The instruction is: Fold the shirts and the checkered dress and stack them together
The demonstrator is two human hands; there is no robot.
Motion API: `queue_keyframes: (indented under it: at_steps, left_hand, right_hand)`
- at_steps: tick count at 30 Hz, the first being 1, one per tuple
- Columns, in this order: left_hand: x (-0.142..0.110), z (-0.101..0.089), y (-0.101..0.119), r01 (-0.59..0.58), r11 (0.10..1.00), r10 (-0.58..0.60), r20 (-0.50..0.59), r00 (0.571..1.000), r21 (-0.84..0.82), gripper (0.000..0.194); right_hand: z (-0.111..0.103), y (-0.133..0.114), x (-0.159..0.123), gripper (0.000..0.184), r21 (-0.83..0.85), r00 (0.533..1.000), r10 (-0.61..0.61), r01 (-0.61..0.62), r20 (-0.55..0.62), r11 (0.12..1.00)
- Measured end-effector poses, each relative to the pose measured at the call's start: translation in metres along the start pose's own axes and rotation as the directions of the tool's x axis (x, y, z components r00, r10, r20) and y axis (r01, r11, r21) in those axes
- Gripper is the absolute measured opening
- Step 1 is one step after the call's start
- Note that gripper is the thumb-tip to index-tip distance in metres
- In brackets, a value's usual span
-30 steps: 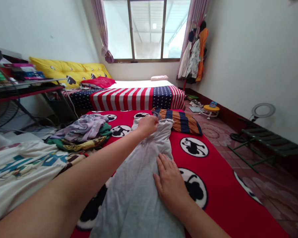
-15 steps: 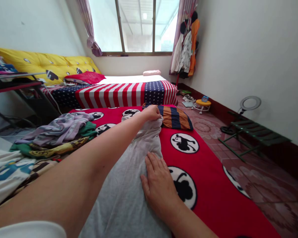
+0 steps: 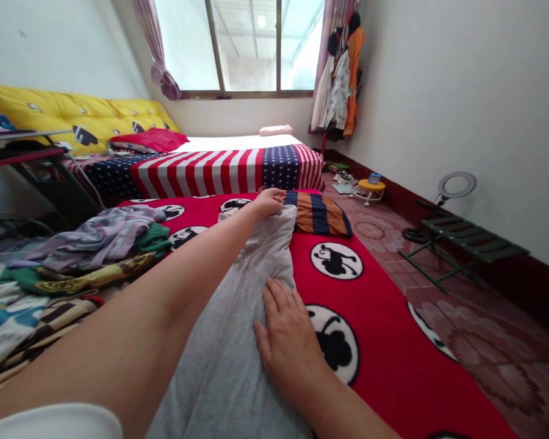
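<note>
A light grey garment, its kind not clear, lies lengthwise on the red blanket with black-and-white round prints. My left hand reaches across to its far end and rests there with the fingers loosely extended; the fingertips are partly hard to see. On the garment's right edge, nearer to me, my right hand lies flat, palm down, fingers stretched out. A folded brown-and-navy striped cloth is just beyond the garment's far right corner. My left forearm covers part of the garment's left side.
Crumpled clothes are heaped at the left, with a white printed shirt nearer. Behind stands a bed with a flag-patterned cover. Along the right wall are a green folding stool, a ring light and a small yellow stool.
My left hand has loosened from its closed grip on the far corner, which now lies flatter. My right hand stays on the garment. The view has shifted slightly.
</note>
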State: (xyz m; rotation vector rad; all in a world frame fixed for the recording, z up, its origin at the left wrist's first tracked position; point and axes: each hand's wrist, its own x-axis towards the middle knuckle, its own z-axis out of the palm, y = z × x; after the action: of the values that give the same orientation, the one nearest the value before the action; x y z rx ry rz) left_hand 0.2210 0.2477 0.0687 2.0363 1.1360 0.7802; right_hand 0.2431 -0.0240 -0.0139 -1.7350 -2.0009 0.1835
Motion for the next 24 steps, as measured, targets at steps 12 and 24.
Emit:
queue_keyframes:
  at_steps: [12,24]
  left_hand:
    - [-0.001,-0.036,-0.014,-0.061,0.89,0.14,-0.145,0.979,0.452,0.012]
    - [-0.062,0.002,-0.001,-0.29,0.698,0.376,0.01,0.927,0.655,0.031]
  right_hand:
    - [0.003,0.001,-0.001,0.054,-0.011,1.0,0.0,-0.001,-0.015,1.0]
    - [0.001,0.0,0.001,0.053,0.001,1.0,0.004,-0.004,-0.021,1.0]
